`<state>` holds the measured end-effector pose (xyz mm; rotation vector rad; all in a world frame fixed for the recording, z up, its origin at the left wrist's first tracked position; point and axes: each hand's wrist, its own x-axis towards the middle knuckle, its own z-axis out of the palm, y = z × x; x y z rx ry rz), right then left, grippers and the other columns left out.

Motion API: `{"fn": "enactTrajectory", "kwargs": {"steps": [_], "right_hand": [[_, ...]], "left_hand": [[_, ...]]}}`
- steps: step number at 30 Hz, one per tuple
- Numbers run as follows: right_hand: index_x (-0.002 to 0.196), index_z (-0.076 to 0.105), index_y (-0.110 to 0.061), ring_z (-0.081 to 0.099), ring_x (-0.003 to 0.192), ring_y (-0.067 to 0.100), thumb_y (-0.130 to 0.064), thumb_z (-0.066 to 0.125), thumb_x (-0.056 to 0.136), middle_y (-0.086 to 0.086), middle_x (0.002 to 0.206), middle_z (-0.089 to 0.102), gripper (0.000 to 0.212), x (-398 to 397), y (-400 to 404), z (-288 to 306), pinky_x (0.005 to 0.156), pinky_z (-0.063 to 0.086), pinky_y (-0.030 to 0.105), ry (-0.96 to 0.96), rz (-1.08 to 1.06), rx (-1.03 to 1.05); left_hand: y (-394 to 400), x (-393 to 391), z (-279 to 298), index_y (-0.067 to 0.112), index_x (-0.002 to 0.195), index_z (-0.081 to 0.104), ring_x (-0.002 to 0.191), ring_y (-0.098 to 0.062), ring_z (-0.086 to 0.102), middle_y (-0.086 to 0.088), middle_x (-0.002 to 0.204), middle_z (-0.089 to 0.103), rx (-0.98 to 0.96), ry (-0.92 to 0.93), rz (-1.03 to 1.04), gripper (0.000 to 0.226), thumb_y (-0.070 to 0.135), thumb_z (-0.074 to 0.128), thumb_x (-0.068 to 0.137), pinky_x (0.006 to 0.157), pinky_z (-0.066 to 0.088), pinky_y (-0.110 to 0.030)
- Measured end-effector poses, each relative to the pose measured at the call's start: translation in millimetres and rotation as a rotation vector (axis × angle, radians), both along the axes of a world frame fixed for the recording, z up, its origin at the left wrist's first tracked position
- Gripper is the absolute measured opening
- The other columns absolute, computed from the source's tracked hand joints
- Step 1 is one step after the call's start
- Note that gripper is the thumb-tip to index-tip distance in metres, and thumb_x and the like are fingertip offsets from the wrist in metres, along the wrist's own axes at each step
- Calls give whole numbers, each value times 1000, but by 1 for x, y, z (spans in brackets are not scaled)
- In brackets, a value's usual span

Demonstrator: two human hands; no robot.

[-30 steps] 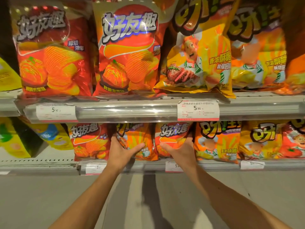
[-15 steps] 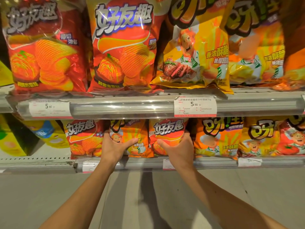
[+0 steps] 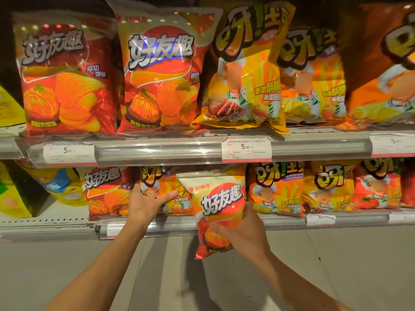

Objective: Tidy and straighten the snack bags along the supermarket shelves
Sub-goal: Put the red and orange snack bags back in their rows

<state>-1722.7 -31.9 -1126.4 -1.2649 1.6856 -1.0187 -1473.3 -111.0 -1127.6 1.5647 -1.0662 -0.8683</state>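
Observation:
My right hand (image 3: 244, 236) grips a red ridged-chip bag (image 3: 219, 205) by its lower half and holds it out in front of the lower shelf (image 3: 285, 218), tilted. My left hand (image 3: 146, 204) grips the left side of an orange cartoon-chef chip bag (image 3: 177, 194) that stands on that shelf behind the red one. Another red chip bag (image 3: 105, 191) stands just left of my left hand. More orange chef bags (image 3: 277, 189) line the lower shelf to the right.
The upper shelf (image 3: 179, 149) carries two big red chip bags (image 3: 157, 72) and yellow-orange chef bags (image 3: 249, 70), one slumped over the rail. Price tags (image 3: 246, 149) sit on the rails. Yellow bags (image 3: 56, 185) fill the left. Grey floor lies below.
My right hand has pulled the red chip bag off the lower shelf, toward me and downward. My left hand has stayed on the orange bag, shifted slightly right.

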Motion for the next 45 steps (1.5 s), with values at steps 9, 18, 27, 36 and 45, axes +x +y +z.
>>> {"fn": "enactTrajectory", "kwargs": {"steps": [9, 18, 27, 36, 45], "right_hand": [[108, 64, -44, 69, 90, -8, -18, 101, 54, -28, 96, 74, 70, -62, 60, -21, 73, 51, 10, -67, -122, -56], [114, 63, -45, 71, 92, 0, -28, 96, 62, -25, 99, 74, 64, -88, 65, -33, 75, 57, 30, -40, -297, -77], [115, 64, -43, 71, 100, 9, -23, 97, 61, -17, 105, 75, 67, -54, 58, -25, 88, 59, 41, -70, -212, -57], [119, 49, -36, 65, 98, 15, -44, 96, 58, -10, 109, 65, 78, 49, 29, 7, 84, 52, 29, -4, -72, 1], [117, 58, -22, 69, 101, 25, -46, 95, 58, 1, 108, 71, 74, 137, -44, 13, 91, 56, 42, -25, -99, -13]], "left_hand": [[-5, -91, -10, 24, 90, 56, 78, -1, 68, 13, 80, 71, -71, -62, -98, 59, 34, 98, 49, 68, 52, -16], [-13, -127, -25, 18, 118, 45, 108, -25, 64, -6, 115, 64, 39, -50, -163, 90, 38, 98, 49, 91, 56, -49], [-15, -134, -20, -1, 122, 52, 115, -34, 57, -20, 118, 59, 115, -260, -370, 81, 29, 95, 60, 96, 48, -49], [73, -1, -47, 7, 145, 43, 137, -36, 40, -16, 150, 41, -142, -1101, -380, 54, 21, 58, 95, 114, 34, -45], [90, 53, -57, 5, 153, -17, 145, -29, -30, -8, 161, -25, 231, -1401, -432, 88, 45, 40, 99, 116, -19, -48]]}}
